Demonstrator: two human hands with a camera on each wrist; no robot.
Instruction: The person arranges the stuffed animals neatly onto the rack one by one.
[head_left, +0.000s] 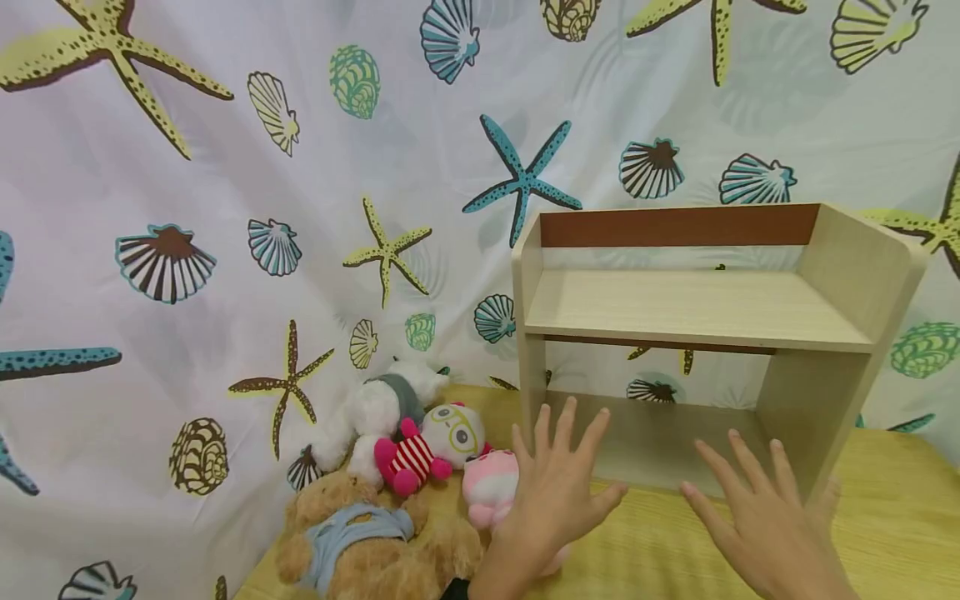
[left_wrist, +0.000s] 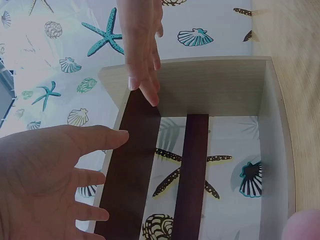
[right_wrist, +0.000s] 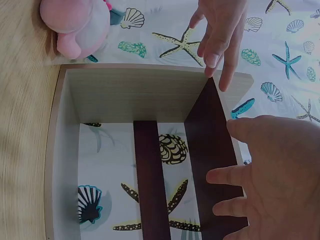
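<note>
Both hands are held out, fingers straight and spread, in front of a pale wooden two-tier shelf with dark brown back strips. In the head view my left hand overlaps the shelf's lower left corner and holds nothing. My right hand is before the lower right part, likewise holding nothing. The left wrist view has the left hand at the lower left, with the other hand above it. From the right wrist, the right hand appears beside the shelf's brown strip.
Left of the shelf lie several plush toys: a brown bear in a blue top, a white one, a panda in red stripes and a pink toy. A shell-patterned cloth hangs behind the wooden table.
</note>
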